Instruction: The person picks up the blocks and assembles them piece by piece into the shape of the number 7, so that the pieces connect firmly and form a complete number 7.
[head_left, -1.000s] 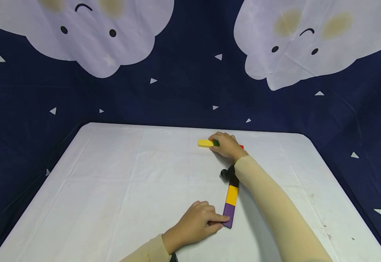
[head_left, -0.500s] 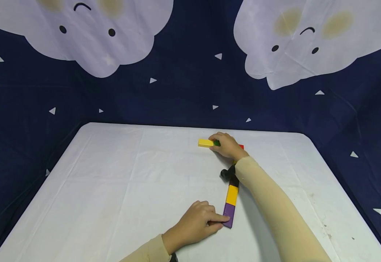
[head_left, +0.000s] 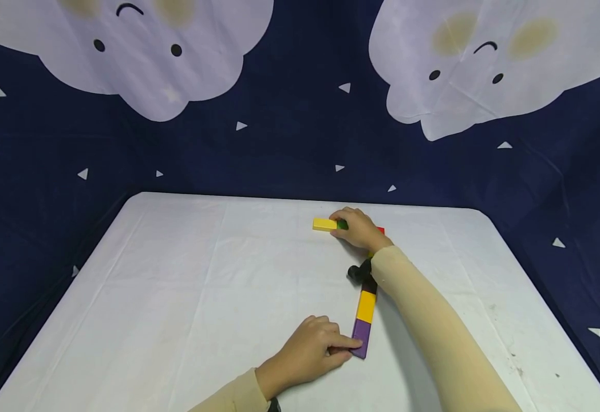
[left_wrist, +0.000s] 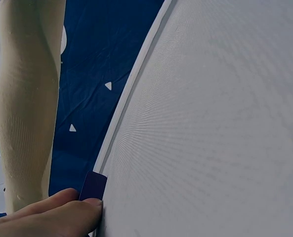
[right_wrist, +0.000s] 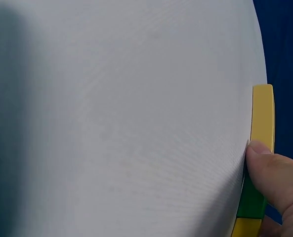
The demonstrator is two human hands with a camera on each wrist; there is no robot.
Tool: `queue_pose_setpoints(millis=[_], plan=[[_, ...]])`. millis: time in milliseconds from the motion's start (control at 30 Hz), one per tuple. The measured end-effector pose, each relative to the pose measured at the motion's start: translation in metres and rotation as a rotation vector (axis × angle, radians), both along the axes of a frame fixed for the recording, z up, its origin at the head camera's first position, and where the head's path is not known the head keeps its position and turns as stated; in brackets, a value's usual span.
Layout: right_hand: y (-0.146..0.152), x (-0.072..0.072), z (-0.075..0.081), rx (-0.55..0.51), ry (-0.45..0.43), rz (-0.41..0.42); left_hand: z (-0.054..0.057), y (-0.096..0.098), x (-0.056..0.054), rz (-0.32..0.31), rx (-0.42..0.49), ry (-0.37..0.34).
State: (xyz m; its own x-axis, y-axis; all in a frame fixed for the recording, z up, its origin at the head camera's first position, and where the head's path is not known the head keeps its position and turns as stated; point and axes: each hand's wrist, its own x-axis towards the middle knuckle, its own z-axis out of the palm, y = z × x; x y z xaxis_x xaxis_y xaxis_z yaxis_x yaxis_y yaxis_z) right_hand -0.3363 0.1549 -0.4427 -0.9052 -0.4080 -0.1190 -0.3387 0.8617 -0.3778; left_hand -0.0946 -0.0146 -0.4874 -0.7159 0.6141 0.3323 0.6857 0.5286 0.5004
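In the head view, flat coloured blocks lie end to end on the white table. My left hand holds the purple block at the near end, index finger on its top and thumb at its side. An orange-yellow block and a black block continue the line away from it. At the far end my right hand pinches a green block between thumb and fingers. A pale yellow block adjoins it on the left. A darker yellow block adjoins its other end. Part of a red block shows behind the hand.
The right forearm sleeve hides part of the line's right side. A black wrist camera overhangs the blocks. The table's far edge runs close behind the far blocks, with a dark blue cloud-print curtain beyond.
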Motion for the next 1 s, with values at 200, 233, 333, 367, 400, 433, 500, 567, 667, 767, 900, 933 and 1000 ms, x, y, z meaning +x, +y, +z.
queue_pose_setpoints(millis=[200,233,333,367,400,433,500,567,667,767,900,933,1000], plan=[[0.003,0.0,0.0,-0.062,-0.029,-0.008,-0.002,0.001,0.0,0.002,0.007,0.003],[0.005,0.0,0.0,-0.091,-0.037,-0.013,-0.002,0.001,0.0,0.001,0.01,0.008],[0.01,0.001,0.002,-0.177,-0.048,-0.02,-0.002,0.0,-0.001,-0.003,0.017,-0.006],[0.011,0.001,0.002,-0.2,-0.047,-0.018,-0.001,0.0,-0.001,-0.004,0.016,-0.014],[0.013,0.002,0.003,-0.217,-0.042,-0.017,-0.001,0.0,-0.001,-0.007,0.016,-0.026],[0.015,0.003,0.003,-0.232,-0.036,-0.013,0.0,0.0,-0.001,-0.01,0.016,-0.038],[0.018,0.005,0.004,-0.266,-0.028,-0.007,0.0,0.0,-0.001,-0.016,0.013,-0.059],[0.02,0.009,0.004,-0.311,-0.029,-0.018,0.001,0.001,-0.001,-0.021,0.011,-0.064],[0.023,0.017,0.005,-0.377,-0.024,-0.051,0.001,0.0,-0.002,-0.024,0.006,-0.052],[0.024,0.026,0.005,-0.427,0.01,-0.068,0.001,-0.002,-0.002,-0.025,-0.002,-0.049],[0.025,0.036,0.007,-0.41,0.085,-0.077,0.001,-0.005,-0.003,-0.023,-0.021,-0.049],[0.026,0.039,0.007,-0.398,0.095,-0.083,0.001,-0.005,-0.002,-0.022,-0.026,-0.047],[0.028,0.045,0.007,-0.378,0.098,-0.107,0.002,-0.006,-0.002,-0.017,-0.036,-0.038]])
